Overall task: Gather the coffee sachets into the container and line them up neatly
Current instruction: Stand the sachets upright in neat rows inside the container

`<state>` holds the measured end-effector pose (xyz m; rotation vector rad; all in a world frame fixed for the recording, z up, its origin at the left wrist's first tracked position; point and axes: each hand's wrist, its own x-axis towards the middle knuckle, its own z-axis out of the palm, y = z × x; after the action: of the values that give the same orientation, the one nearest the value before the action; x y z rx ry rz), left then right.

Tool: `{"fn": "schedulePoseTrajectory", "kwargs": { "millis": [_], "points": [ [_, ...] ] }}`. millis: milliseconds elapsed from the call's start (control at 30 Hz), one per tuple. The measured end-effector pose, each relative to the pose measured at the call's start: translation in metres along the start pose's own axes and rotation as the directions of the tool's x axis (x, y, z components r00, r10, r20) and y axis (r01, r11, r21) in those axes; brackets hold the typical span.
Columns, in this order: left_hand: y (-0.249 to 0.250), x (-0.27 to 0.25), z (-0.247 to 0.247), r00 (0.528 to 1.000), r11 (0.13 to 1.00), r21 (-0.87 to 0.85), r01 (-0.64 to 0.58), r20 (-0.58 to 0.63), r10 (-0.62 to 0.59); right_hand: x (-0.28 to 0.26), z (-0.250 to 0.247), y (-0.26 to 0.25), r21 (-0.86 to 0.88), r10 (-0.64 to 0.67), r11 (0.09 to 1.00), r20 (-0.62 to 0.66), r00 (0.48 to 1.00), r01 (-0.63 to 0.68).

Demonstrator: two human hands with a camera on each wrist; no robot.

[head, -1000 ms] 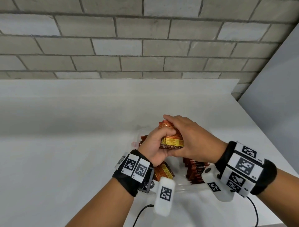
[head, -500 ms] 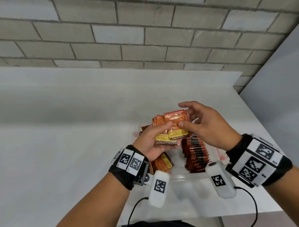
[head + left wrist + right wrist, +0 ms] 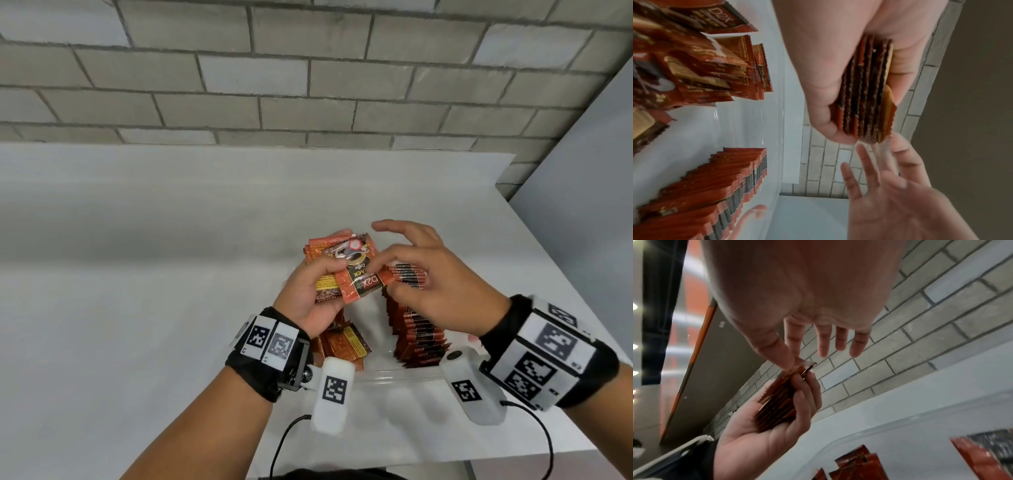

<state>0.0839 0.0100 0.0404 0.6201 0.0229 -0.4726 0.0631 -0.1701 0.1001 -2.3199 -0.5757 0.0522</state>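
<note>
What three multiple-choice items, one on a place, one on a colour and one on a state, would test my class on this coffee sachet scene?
1. Where does the neat row of sachets stand?
A. inside the clear container
B. on the brick wall
C. on the floor

2. What colour is the table?
A. green
B. white
C. black

3. What is the left hand doing?
A. lying flat on the table
B. gripping a stack of sachets
C. hanging empty

Answers: 1 A, the row stands within the clear walls. 2 B, the surface is plain white. 3 B, fingers and thumb curl round the stack, while the right hand pinches the top sachet.
</note>
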Motion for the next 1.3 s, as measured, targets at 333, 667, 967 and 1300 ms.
{"fn": "schedulePoseTrajectory", "kwargs": {
  "millis": [333,667,967,1300],
  "points": [
    [-0.002,-0.001,0.006,0.992,0.992,0.066,-0.107,-0.057,0.111,0.006,0.01,-0.015,0.485,0.415,0.801,-0.029,0.909,-0.35],
    [-0.002,-0.003,0.002,0.97,0.969,0.128,-0.212,-0.09,0.224,0.018,0.009,-0.014,0.627,0.506,0.642,0.086,0.859,-0.441],
    [0.012,-0.004,-0.015,0.954,0.977,0.114,-0.179,-0.225,0.201,0.047,-0.026,0.005,0.25,0.44,0.867,0.022,0.898,-0.431],
    [0.019,-0.012,-0.033,0.939,0.983,0.156,-0.1,-0.311,0.145,0.081,0.017,0.041,-0.66,0.455,0.72,0.212,0.865,-0.217]
  ]
}}
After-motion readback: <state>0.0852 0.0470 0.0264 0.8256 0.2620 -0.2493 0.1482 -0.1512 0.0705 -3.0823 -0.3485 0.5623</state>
